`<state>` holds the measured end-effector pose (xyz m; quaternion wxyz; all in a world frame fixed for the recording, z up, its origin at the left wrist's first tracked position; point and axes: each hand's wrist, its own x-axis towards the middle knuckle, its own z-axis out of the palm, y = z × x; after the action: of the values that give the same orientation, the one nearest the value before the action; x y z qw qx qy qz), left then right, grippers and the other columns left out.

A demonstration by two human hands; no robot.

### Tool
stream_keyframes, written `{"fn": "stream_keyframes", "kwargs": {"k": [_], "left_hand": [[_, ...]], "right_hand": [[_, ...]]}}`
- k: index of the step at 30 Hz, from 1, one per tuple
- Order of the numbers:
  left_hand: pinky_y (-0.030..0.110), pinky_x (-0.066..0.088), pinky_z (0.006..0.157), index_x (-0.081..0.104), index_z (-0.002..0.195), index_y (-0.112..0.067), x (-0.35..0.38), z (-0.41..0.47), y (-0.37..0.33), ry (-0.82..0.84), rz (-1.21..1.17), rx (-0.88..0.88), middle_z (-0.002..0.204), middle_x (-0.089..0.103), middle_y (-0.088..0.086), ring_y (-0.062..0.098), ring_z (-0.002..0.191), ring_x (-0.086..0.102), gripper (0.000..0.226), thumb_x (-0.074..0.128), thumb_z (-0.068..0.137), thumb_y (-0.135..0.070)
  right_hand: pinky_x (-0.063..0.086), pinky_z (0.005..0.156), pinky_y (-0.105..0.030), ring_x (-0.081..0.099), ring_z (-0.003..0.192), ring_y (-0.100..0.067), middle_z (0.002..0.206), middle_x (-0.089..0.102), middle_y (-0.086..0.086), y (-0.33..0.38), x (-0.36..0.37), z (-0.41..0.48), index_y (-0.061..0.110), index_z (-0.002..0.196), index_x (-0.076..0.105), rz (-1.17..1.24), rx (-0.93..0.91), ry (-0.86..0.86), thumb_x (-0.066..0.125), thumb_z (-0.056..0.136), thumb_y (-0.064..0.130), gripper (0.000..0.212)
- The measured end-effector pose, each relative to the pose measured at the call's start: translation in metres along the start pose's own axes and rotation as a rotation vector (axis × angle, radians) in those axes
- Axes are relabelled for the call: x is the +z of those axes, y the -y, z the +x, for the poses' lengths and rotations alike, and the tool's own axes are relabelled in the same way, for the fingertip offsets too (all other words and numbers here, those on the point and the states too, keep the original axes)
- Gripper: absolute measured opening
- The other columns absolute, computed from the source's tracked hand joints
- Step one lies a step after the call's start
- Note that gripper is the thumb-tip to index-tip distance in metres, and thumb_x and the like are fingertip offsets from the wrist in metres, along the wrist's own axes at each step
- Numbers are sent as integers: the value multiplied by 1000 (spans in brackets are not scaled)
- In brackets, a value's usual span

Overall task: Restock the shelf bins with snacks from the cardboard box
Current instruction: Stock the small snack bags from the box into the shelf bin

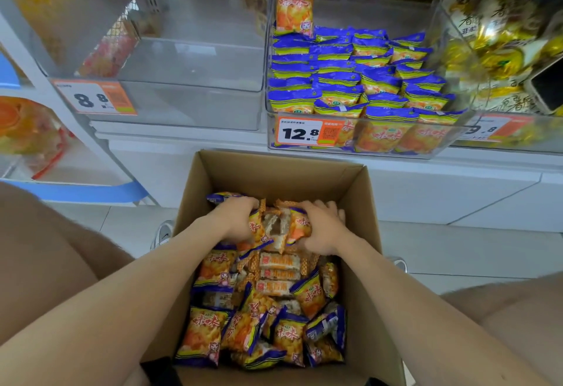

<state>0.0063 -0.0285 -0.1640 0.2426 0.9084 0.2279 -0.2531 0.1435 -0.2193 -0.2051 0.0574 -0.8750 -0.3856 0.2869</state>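
Observation:
An open cardboard box (274,172) stands on the floor between my knees, full of orange-and-blue snack packets (201,335) and smaller orange-wrapped bars (278,274). Both hands are inside, at its far end. My left hand (236,219) grips orange-and-blue packets. My right hand (323,225) grips more of the same packets, and a bunch of packets is squeezed between the two hands. Above, a clear shelf bin (451,148) with a 12.8 price tag holds several rows of the same packets (350,81). One packet (294,9) stands upright at the bin's back left.
A clear bin (195,105) tagged 8.8 at upper left has nothing inside. At upper right a bin (487,50) holds gold-wrapped snacks, with a dark phone-like object (545,87) lying in it. White shelf base and tiled floor surround the box.

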Motion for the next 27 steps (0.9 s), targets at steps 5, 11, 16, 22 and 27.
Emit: {"fn": "stream_keyframes", "kwargs": {"k": [5, 11, 16, 22, 27], "left_hand": [[34, 57, 89, 54, 144, -22, -43, -26, -24, -51, -169, 82, 133, 62, 1, 19, 111, 64, 69, 83, 82, -16], [32, 54, 72, 70, 108, -23, -98, -71, -45, -186, -241, 119, 101, 69, -1, 16, 86, 66, 36, 82, 75, -19], [31, 55, 69, 74, 97, -26, -138, -109, -53, -412, -566, 218, 85, 77, -3, 14, 78, 72, 21, 83, 80, -20], [37, 62, 71, 72, 95, -25, -172, -124, -63, -662, -585, 189, 82, 76, -5, 10, 74, 74, 25, 87, 75, -27], [40, 64, 75, 74, 93, -19, -196, -118, -76, -680, -698, 211, 84, 79, -1, 15, 78, 77, 11, 79, 83, -19]], "right_hand": [[46, 85, -29, 55, 105, -14, 114, 51, 6, 23, -45, -27, 24, 124, 50, 352, -98, -261, 93, 62, 62, 84], [56, 76, -23, 69, 89, -1, 101, 72, 13, 65, -95, -83, 32, 115, 64, 610, -231, -314, 79, 82, 64, 48], [49, 53, -30, 64, 59, -17, 81, 70, -5, 88, -141, -115, 22, 121, 50, 1084, -187, -198, 68, 99, 23, 27], [62, 68, -39, 77, 79, -22, 98, 79, -3, 89, -199, -110, 18, 114, 62, 1164, -185, -537, 93, 77, 28, 49], [58, 71, -34, 75, 76, -14, 100, 80, -3, 79, -240, -72, 15, 124, 66, 1173, -174, -656, 90, 83, 31, 51]]}}
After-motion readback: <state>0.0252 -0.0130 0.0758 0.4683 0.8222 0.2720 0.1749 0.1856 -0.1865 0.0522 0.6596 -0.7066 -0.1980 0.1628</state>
